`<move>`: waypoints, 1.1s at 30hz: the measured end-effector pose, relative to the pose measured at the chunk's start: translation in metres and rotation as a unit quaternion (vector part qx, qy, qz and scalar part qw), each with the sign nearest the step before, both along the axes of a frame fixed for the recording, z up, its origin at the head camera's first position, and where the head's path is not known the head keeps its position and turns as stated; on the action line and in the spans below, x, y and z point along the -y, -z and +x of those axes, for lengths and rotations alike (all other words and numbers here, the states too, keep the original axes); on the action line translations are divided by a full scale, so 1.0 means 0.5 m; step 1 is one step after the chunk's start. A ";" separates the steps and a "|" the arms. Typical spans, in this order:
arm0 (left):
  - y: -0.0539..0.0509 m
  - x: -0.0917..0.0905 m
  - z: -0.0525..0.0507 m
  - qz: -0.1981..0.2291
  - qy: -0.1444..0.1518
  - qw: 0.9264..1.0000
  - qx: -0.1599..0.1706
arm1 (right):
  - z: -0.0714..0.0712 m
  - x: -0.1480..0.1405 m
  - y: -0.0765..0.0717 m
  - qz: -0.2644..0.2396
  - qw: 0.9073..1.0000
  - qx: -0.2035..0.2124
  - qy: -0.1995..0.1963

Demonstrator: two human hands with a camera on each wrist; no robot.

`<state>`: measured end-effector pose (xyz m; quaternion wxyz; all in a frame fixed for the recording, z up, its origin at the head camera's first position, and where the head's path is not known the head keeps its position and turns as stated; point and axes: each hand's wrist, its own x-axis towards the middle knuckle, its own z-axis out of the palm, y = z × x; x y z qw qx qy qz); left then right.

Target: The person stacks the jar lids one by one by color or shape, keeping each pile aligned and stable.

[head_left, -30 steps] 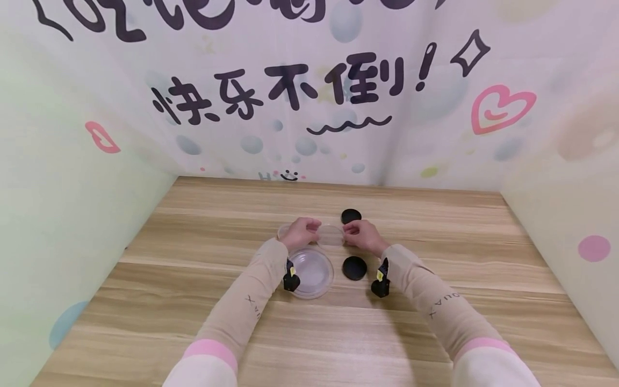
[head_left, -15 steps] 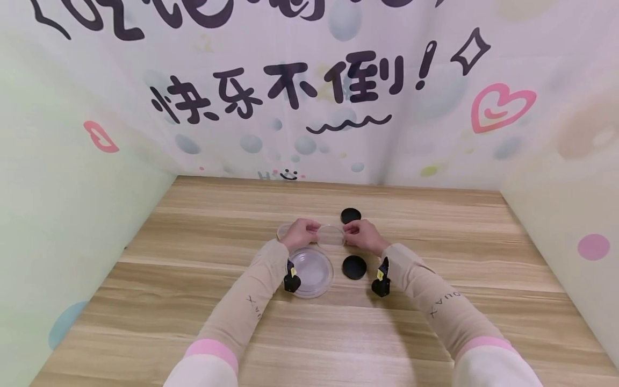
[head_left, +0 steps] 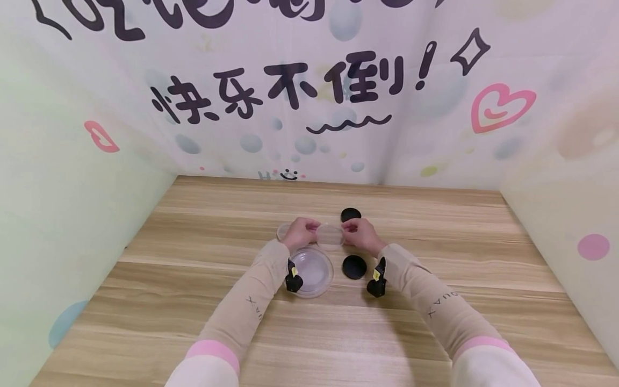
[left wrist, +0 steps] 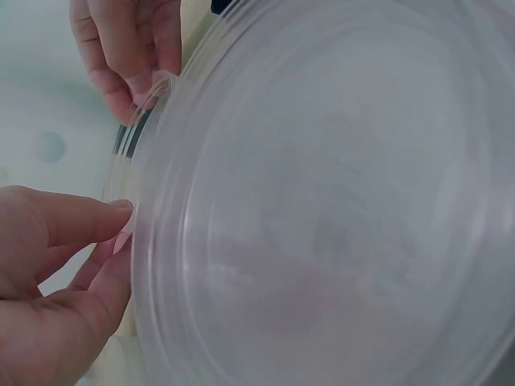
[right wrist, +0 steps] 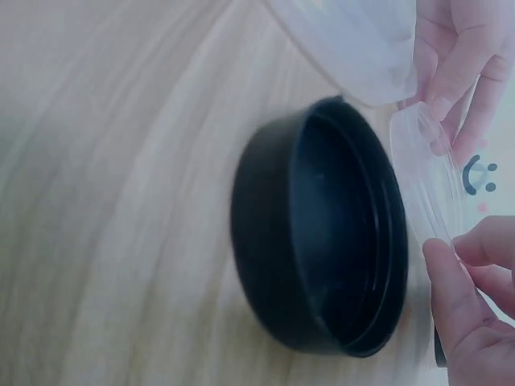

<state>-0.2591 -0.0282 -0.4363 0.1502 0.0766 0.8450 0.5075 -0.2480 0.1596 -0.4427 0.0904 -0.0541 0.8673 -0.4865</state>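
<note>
Head view shows a small shift: the right grip [head_left: 362, 235] now sits slightly nearer the left grip [head_left: 300, 234] than half a second ago, while the left has barely moved. Each grip pinches the rim of a small clear disc [head_left: 330, 237], which lies between them, much where it was; its exact angle, and whether it touches the table [head_left: 193, 317], cannot be told. Nothing else has changed place: the large dish [head_left: 313, 272] is just on the person's side of the left grip, a second clear piece [head_left: 283, 231] shows partly hidden beyond its outer side, the near cap [head_left: 354, 267], hollow side showing, is just on the person's side of the right grip, and the far cap [head_left: 350, 214] is just beyond it. So the work appears to be at a fine two-handed adjustment, with the caps and large dish untouched by the fingers.
</note>
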 end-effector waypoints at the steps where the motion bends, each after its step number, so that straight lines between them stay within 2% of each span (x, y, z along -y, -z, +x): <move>1: -0.001 0.000 0.000 0.006 -0.002 1.000 -0.003 | 0.000 0.001 -0.002 -0.009 1.000 0.002 0.004; 4: -0.007 0.001 0.000 0.018 -0.007 1.000 -0.011 | 0.001 0.003 -0.010 -0.027 1.000 0.003 0.012; 8: -0.019 0.002 0.001 0.015 -0.013 1.000 -0.015 | 0.000 0.004 -0.020 -0.026 0.999 0.005 0.021; 13: -0.032 0.006 0.006 -0.003 -0.010 0.999 -0.050 | -0.001 0.008 -0.031 -0.020 0.999 0.010 0.027; 22: -0.054 0.019 0.004 0.029 0.004 0.997 -0.074 | 0.011 0.013 -0.056 -0.067 0.998 -0.003 0.017; 28: -0.070 0.029 0.012 0.045 0.006 0.997 -0.056 | 0.017 0.017 -0.063 -0.100 0.995 -0.008 0.007; 33: -0.086 0.043 0.022 0.026 0.021 0.998 -0.045 | 0.019 0.023 -0.066 -0.105 0.994 -0.002 -0.012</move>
